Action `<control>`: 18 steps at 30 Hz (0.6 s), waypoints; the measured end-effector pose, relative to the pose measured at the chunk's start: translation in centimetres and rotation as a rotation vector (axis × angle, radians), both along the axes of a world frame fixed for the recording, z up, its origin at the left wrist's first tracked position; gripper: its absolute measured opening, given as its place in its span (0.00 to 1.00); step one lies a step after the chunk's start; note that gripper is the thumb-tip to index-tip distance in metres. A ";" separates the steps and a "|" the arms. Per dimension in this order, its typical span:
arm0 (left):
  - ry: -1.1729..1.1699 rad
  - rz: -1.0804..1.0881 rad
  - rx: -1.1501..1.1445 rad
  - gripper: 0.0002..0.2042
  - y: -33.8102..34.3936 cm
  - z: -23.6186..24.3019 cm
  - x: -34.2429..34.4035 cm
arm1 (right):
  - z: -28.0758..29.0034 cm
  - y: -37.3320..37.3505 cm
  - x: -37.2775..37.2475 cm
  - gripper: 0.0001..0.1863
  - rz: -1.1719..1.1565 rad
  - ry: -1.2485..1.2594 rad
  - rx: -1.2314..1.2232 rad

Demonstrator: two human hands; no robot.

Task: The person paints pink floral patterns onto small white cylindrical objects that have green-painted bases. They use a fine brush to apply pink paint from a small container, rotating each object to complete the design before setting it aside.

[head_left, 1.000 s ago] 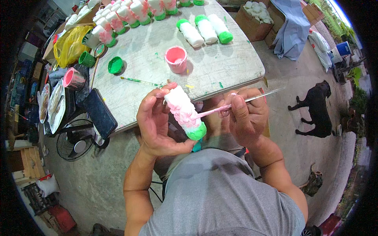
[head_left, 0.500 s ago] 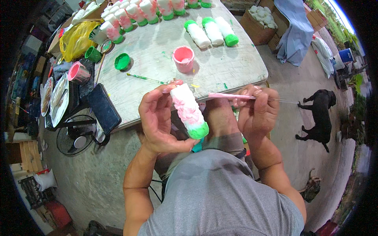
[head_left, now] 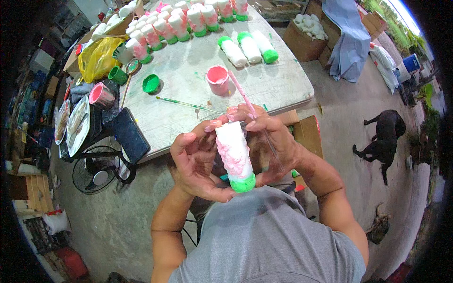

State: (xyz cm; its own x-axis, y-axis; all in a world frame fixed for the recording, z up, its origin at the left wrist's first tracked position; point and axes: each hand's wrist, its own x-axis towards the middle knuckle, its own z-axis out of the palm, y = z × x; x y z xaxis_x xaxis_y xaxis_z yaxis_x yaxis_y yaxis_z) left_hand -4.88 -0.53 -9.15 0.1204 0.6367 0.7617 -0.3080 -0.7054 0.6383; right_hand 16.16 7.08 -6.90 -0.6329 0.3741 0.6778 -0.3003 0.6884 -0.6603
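A white candle-like cylinder (head_left: 233, 153) with raised pink-painted shapes and a green end stands tilted between my two hands. My left hand (head_left: 192, 162) curls around its left side, fingertips at the white top and thumb near the green end. On the other side, my right hand (head_left: 278, 144) reaches to the cylinder too, its fingers partly hidden behind it. That hand also grips a thin paintbrush (head_left: 242, 92), whose pink-coated end points up past a cup of pink paint (head_left: 217, 79) on the table.
On the white table (head_left: 188, 129) lie three white-and-green cylinders (head_left: 249, 48), a green paint lid (head_left: 151, 83) and another brush (head_left: 181, 104). Rows of pink-painted cylinders (head_left: 179, 26) stand behind. A phone (head_left: 127, 136) rests at the left edge. A black dog (head_left: 383, 137) is on the floor at right.
My right hand has moved left to the cylinder, and its brush now points up. The cylinder has come lower, nearer my body, and is more upright. The dog has shifted its pose.
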 end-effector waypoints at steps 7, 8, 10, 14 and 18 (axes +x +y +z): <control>0.282 0.190 0.069 0.68 0.0 0.6 -1.4 | 1.9 -0.4 0.7 0.50 -0.137 -0.145 0.176; 0.280 0.202 0.076 0.67 0.0 0.5 -1.5 | 2.3 -0.4 0.9 0.47 -0.143 -0.181 0.165; 0.278 0.224 0.091 0.65 0.0 0.1 -1.5 | 3.2 0.3 1.5 0.41 -0.033 -0.091 0.008; 0.544 0.412 0.224 0.62 0.0 0.6 -1.7 | 5.2 -0.2 1.7 0.27 -0.187 -0.087 -0.341; 0.733 0.526 0.308 0.58 0.3 1.0 -1.6 | 7.9 -0.2 1.3 0.19 -0.265 -0.365 -0.218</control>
